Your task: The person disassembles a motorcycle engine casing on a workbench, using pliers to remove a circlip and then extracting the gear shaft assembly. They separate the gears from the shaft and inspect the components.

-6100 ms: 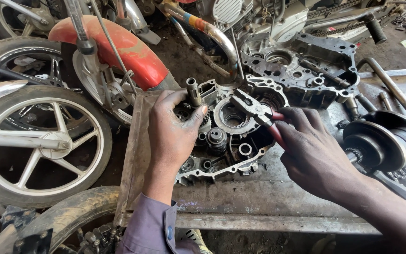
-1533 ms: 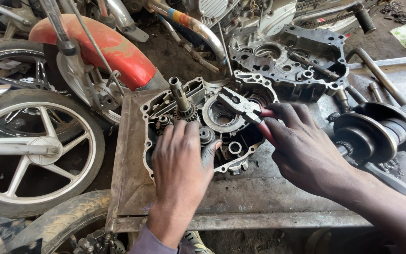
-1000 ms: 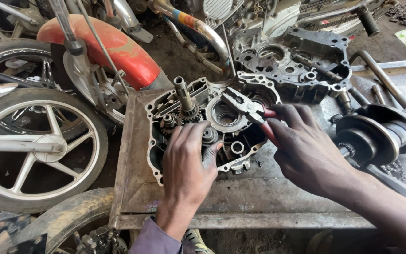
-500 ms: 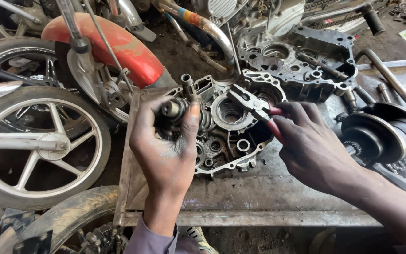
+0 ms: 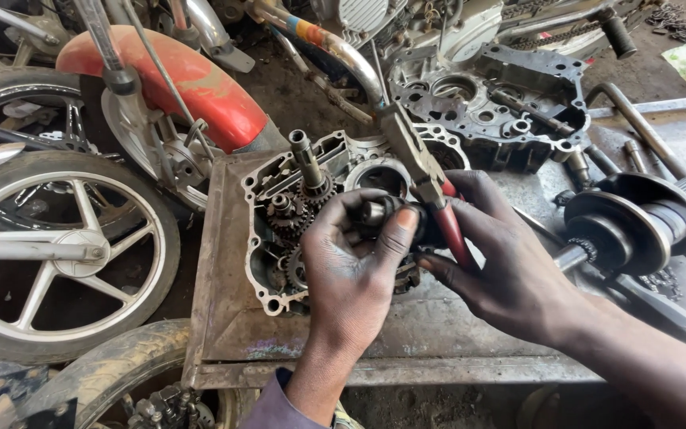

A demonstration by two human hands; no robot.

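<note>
Fingers of my left hand [image 5: 351, 266] clamp a small greasy gear shaft [image 5: 375, 213] above the open engine case [image 5: 279, 230], pliers [image 5: 418, 171] gripped in my right hand [image 5: 510, 266] at three o'clock; oily skin could let it slip into the gears.

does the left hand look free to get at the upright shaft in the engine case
Probably not right away: the left hand is gripping a gear part. The upright shaft stands uncovered just beyond it.
</note>
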